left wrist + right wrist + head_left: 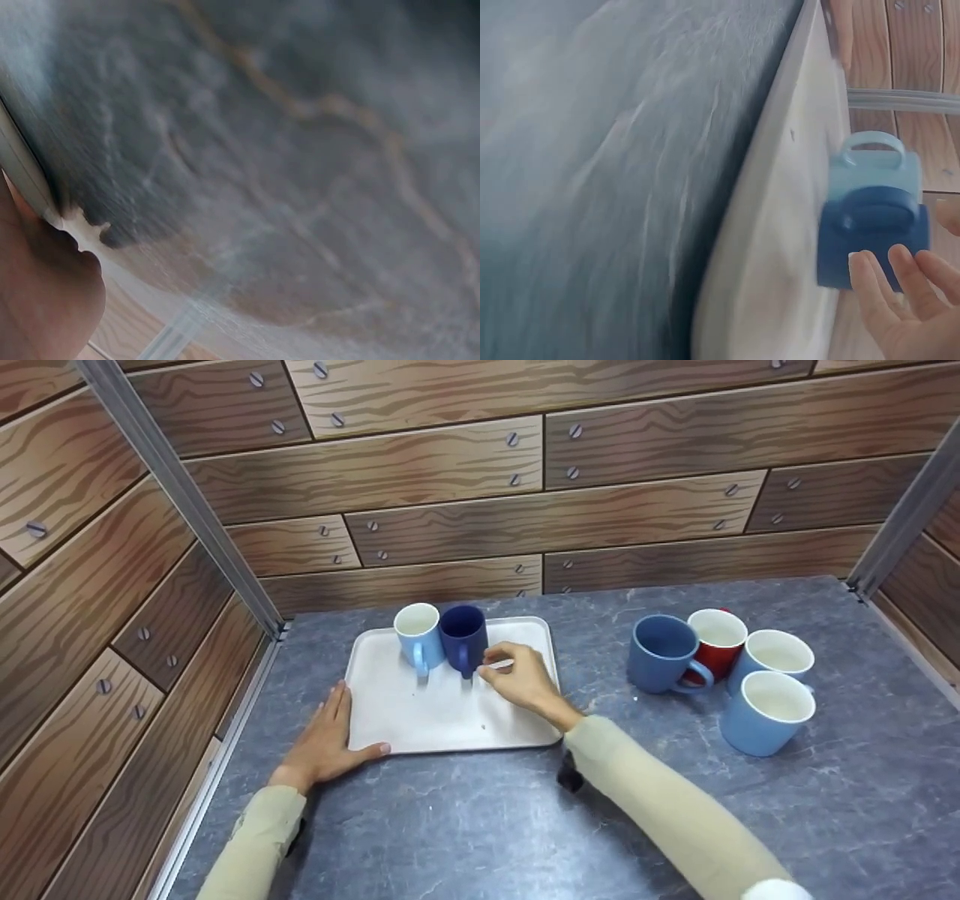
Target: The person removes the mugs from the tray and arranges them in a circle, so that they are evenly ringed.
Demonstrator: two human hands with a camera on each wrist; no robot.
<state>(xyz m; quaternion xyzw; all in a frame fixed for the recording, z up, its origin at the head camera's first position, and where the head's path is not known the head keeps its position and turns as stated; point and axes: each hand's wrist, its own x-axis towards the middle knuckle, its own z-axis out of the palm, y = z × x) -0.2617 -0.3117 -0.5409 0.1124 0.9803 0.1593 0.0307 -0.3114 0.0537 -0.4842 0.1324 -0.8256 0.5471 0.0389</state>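
A white tray [420,724] lies on the table with a light blue mug [426,646] and a dark blue mug [475,639] upright side by side at its back. Both mugs have their handles toward the front. My left hand [321,746] rests against the tray's front left corner, fingers straight along the left side and thumb at the front edge. Over the tray's right half, my right hand [521,679] is beside the dark blue mug, fingers loosely bent. In the right wrist view its fingertips [901,255] are spread, close to that mug's side and holding nothing.
To the right of the tray stands a group of mugs: a medium blue mug [660,656], a red mug [718,649] with a white inside, and two light blue mugs, the nearer light blue mug [761,720] in front. Wood-patterned walls [450,532] enclose the table.
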